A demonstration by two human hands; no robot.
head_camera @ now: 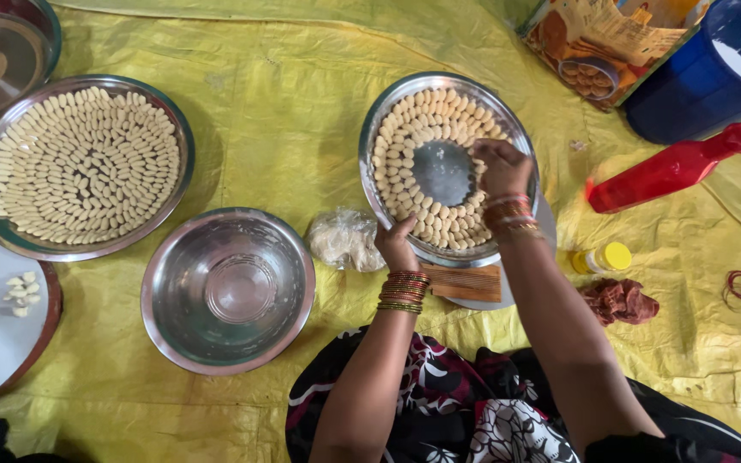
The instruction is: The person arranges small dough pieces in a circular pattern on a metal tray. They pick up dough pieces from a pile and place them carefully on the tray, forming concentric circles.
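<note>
two hands on the steel plate (439, 94) — left hand (396, 244) pinching its rim, right hand (502, 167) curled, grip unclear

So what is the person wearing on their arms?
Both arms are bare, with no sleeves. The left wrist has a stack of red and gold bangles. The right wrist has a stack of pink, red and gold bangles. I can't see any rings.

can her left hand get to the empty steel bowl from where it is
Probably yes. The left hand grips the near rim of the plate of dough pieces, and the empty steel bowl sits just beside it. Only a small bag of dough lies between, off to the side.
</note>
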